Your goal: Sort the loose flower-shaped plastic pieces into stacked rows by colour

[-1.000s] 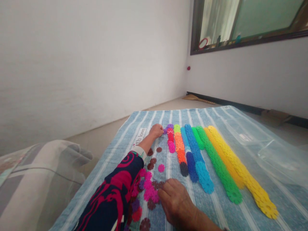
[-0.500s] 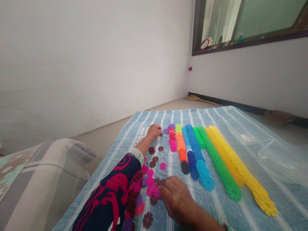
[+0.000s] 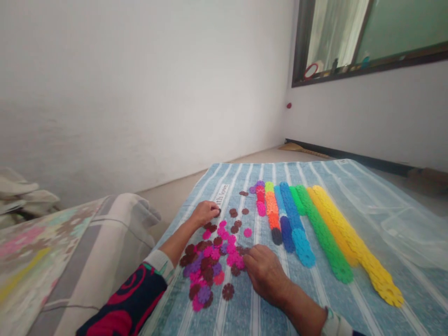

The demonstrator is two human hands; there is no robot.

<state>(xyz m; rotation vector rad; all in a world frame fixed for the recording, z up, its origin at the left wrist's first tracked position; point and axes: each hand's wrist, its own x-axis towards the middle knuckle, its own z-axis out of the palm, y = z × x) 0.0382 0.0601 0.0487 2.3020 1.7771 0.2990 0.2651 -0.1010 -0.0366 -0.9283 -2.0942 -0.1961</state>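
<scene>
**Left hand (image 3: 206, 213) and right hand (image 3: 265, 273) at a loose pile of notched discs (image 3: 214, 253)**

Nearest the viewer, the patterned left sleeve (image 3: 140, 294) enters from the lower left and the right forearm (image 3: 301, 308) from the lower right. One brown disc (image 3: 228, 291) lies on the near side of the pile. The right hand rests low over the striped cloth (image 3: 241, 322), back upward, knuckles bent, fingers curled toward the pile's right edge; the fingertips are hidden, so whether it grasps a disc cannot be told. The pile, of brown, pink and purple discs, spreads between the two arms. Farther off, the left arm reaches obliquely forward, the hand back upward with its fingers bent and drawn together. A dark disc (image 3: 218, 213) shows at the fingertips; whether it is pinched or merely touched is unclear. To the right of the pile, overlapping discs form lengthwise rows: a yellow row (image 3: 352, 242), a green row (image 3: 322, 231), a blue row (image 3: 293, 219), an orange row (image 3: 272, 205) and a short red-and-pink row (image 3: 260, 196). Behind the cloth rises a pale wall (image 3: 157, 93).
</scene>
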